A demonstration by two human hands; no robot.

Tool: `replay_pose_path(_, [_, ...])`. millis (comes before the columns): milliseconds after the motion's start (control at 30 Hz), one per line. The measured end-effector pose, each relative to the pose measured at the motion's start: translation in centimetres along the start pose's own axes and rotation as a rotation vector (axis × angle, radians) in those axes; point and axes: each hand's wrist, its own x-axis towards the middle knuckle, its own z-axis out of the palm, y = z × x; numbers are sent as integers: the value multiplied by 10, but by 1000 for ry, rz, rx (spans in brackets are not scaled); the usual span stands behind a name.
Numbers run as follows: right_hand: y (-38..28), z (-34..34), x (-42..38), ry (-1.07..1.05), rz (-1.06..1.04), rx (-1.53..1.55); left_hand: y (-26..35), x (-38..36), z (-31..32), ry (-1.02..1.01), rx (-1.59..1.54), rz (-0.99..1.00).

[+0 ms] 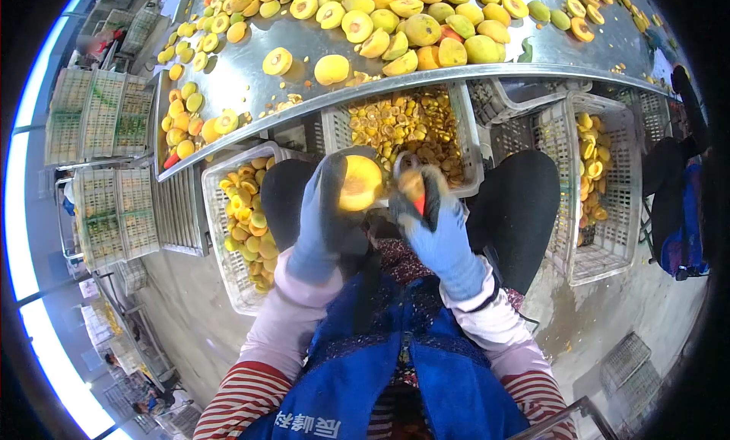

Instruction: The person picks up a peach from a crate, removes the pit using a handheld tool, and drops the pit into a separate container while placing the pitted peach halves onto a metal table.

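My left hand [323, 204], in a blue-grey glove, is closed around a yellow peach half [360, 183], its cut face turned toward my right hand. My right hand [437, 227] wears a matching glove and is wrapped around a pitting tool [418, 203] with a red handle and a rounded metal end; motion blurs its tip. The two hands are close together but apart, above my lap. Below and beyond them, a crate [473, 128] holds pits and scraps.
A metal table [228, 67] carries many whole and halved peaches. By my left knee stands a white crate [220, 265] of peach halves; another crate [608, 257] with halves is at right. Stacked crates [99, 113] line the left. Another person [684, 212] sits at far right.
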Motion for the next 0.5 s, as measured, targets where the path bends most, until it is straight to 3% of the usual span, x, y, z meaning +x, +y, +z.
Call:
replay_pose_path(67, [-9, -1, -16, -20, -178, -255, 4, -4, 6, 5, -105, -78])
replay_pose_path(100, [-8, 6, -23, 39, -256, -406, 12, -4, 9, 17, -442, -319])
replay_pose_path(133, [-10, 7, -24, 15, -195, -420, 20, -5, 11, 115, -777, -560])
replay_pose_path(200, [-13, 5, -25, -28, -129, -427, 31, -5, 12, 99, -609, -418])
replay_pose_path(267, [-15, 3, -25, -68, -117, -408, 33, -7, 13, 118, -615, -408])
replay_pose_path(333, [-12, 4, -27, -57, -133, -411, 33, -6, 15, 169, -802, -529])
replay_pose_path(500, [-3, 11, -34, -53, -113, -280, 34, -6, 12, 87, -607, -474])
